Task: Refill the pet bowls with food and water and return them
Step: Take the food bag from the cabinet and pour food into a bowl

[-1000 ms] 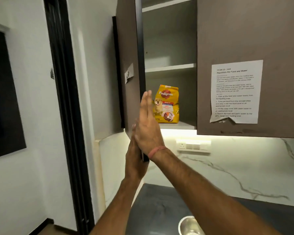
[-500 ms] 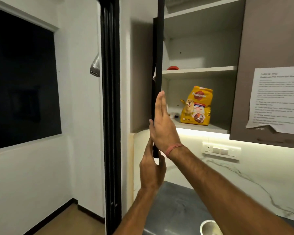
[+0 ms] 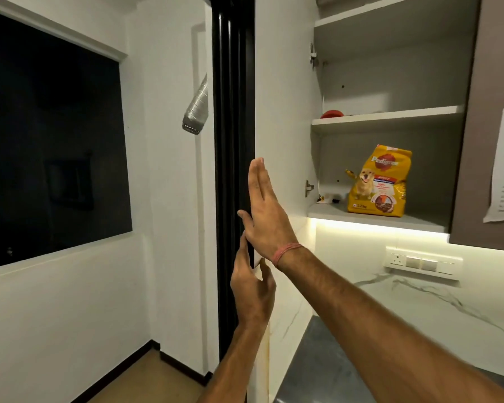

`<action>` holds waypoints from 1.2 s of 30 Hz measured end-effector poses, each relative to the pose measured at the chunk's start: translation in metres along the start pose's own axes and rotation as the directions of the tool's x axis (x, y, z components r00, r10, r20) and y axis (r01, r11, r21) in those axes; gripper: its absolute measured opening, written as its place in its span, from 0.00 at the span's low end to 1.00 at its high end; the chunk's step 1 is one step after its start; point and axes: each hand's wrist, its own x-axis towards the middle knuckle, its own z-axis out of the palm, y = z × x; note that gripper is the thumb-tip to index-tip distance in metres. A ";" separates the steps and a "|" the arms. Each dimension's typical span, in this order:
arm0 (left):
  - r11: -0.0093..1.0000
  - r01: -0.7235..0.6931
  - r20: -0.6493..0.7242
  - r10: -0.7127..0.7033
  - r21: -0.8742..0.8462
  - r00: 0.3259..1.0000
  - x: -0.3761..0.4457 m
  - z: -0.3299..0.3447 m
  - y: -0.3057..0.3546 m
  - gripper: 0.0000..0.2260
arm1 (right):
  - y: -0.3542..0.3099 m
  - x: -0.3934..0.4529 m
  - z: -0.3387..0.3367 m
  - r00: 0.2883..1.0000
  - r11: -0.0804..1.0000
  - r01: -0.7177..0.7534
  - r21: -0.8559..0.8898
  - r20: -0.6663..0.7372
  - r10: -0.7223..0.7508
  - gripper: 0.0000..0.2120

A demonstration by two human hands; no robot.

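The room is rather dim. A warm light strip [image 3: 378,226] under the cabinet glows strongly at right of centre, with some glare on the marble wall [image 3: 361,257] below. Straight lines bend toward the frame edges. The picture is sharp.

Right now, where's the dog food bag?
In the head view the dog food bag stands upright on the lowest shelf of the open cabinet, right of both hands, below the shelf holding a red object.
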 end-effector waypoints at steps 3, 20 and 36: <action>0.999 -0.015 0.037 0.014 0.036 0.999 0.006 -0.006 -0.001 0.38 | 0.001 0.003 0.005 1.000 1.000 -0.010 -0.028 -0.014 0.010 0.48; 0.786 0.463 0.056 -0.485 -0.410 0.873 -0.076 0.073 -0.032 0.20 | 0.082 -0.025 -0.042 0.994 0.961 -0.089 0.261 -0.037 0.102 0.36; 0.943 0.239 0.348 -0.149 -0.231 0.925 0.011 0.311 0.045 0.36 | 0.336 -0.035 -0.159 0.927 0.924 -0.374 -0.077 -0.003 0.375 0.35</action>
